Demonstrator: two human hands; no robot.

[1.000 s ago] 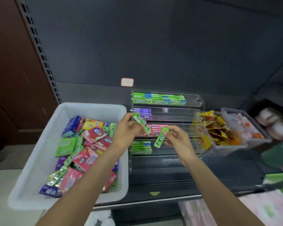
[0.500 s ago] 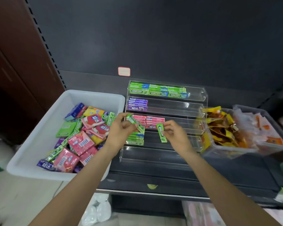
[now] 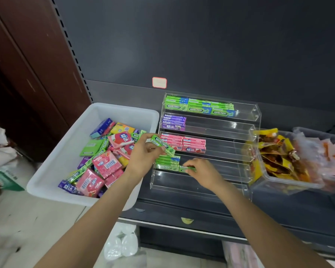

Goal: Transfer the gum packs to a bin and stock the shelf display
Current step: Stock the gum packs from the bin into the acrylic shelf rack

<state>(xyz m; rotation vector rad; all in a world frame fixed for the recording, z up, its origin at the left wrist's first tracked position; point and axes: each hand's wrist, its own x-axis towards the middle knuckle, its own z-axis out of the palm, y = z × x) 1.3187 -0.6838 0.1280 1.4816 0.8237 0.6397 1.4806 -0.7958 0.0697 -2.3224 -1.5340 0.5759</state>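
1. The right hand (image 3: pixel 199 172) pinched a green gum pack (image 3: pixel 188 168) into the display rack (image 3: pixel 248 132), extending that row.
2. The left hand (image 3: pixel 143 157) gripped another pack (image 3: pixel 161 144), likely next, beside the bin (image 3: pixel 70 151).

Bin (image 3: pixel 52 176) of gum packs (image 3: pixel 104 163) at left; tiered display (image 3: pixel 246 132) at centre, packs in its upper rows; snack tub (image 3: pixel 259 182) at right.

- Soft, even overhead light; the dark shelf back panel (image 3: pixel 201 45) stays dim.
- Small glare spots on the clear acrylic display (image 3: pixel 240 124).
- The white bin (image 3: pixel 52 171) reads bright, slightly washed.
- Wide-angle bending at the edges; corners soft.
- Slight overall blur.
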